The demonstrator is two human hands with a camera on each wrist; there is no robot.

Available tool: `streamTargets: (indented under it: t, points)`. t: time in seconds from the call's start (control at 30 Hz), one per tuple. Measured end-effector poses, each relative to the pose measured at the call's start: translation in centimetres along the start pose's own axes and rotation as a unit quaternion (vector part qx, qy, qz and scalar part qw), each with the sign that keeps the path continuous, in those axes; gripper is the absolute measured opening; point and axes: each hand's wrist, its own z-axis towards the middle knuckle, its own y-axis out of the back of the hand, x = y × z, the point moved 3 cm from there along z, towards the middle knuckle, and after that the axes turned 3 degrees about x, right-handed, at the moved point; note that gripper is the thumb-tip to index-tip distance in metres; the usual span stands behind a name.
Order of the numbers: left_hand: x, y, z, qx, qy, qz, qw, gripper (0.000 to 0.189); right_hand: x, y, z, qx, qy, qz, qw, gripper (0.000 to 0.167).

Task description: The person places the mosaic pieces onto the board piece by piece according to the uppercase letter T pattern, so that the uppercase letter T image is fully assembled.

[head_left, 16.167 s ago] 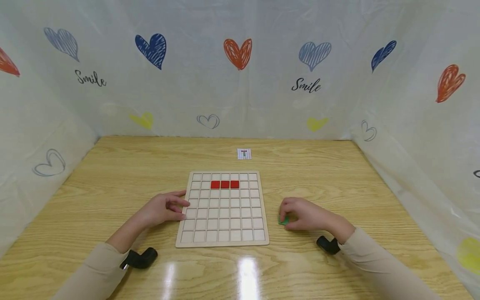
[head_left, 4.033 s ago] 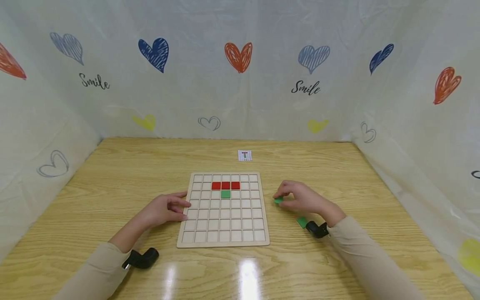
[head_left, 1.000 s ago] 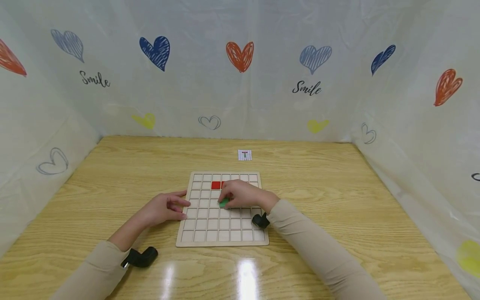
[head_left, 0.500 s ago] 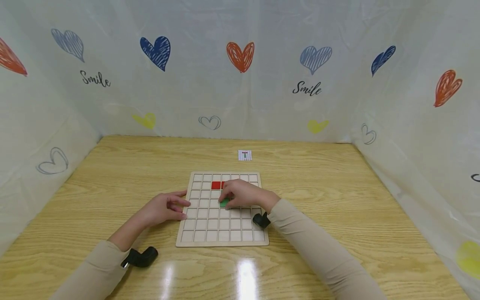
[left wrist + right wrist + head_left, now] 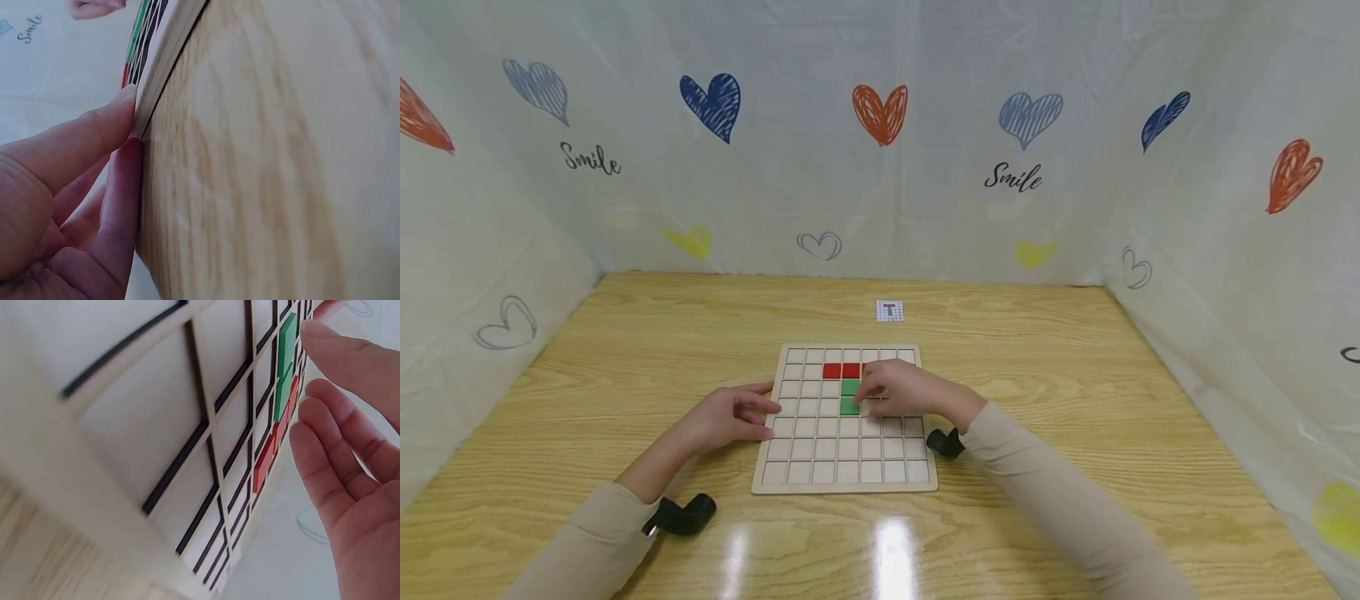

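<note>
A pale wooden grid board (image 5: 805,472) lies on the table. Three red tiles sit side by side in its second row, the left red tile (image 5: 832,371) and middle one (image 5: 851,371) plain to see, the third mostly behind a hand. Below the middle one, two green tiles run down a column, the upper green tile (image 5: 850,387) above the lower green tile (image 5: 849,406). My right hand (image 5: 904,389) hovers over the board just right of them, thumb and fingers apart, nothing held. My left hand (image 5: 718,418) rests thumb and fingertips against the board's left edge (image 5: 164,69).
A small printed card (image 5: 890,311) showing a red and green T on a grid lies behind the board. Black wrist mounts (image 5: 681,516) hang below both wrists. White sheeting (image 5: 880,192) with printed hearts walls the table's back and sides.
My right hand brought a green tile from the right onto the board, set it below the first green one, let go and drew slightly right. The left hand stays put.
</note>
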Motion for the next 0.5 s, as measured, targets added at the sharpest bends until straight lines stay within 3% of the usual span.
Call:
streamTargets:
  t: [0.5]
  points:
    - [0.1, 0.0, 0.0, 0.001, -0.001, 0.004, 1.0, 0.036, -0.4, 0.3, -3.3, -0.006, -0.027, 0.004, 0.9996, 0.018]
